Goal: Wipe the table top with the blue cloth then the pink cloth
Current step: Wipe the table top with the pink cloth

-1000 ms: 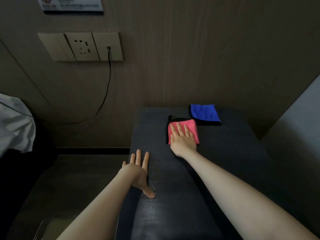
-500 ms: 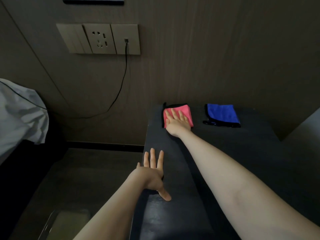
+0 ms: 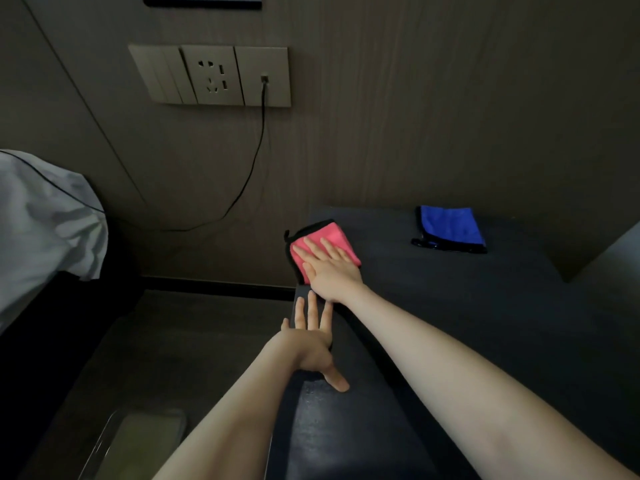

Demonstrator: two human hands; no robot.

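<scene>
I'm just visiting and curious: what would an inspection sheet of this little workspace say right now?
Surface: dark table top, against the wall.
Job's things: pink cloth at the far left edge; blue cloth lying apart, far right.
Clutter: nothing seen on the table.
Hands: right hand flat on the pink cloth; left hand open, resting on the table's left edge.
Cables: black cable plugged into the wall socket panel, hanging leftward.
Surroundings: wood-panelled wall; white bedding at left.
</scene>
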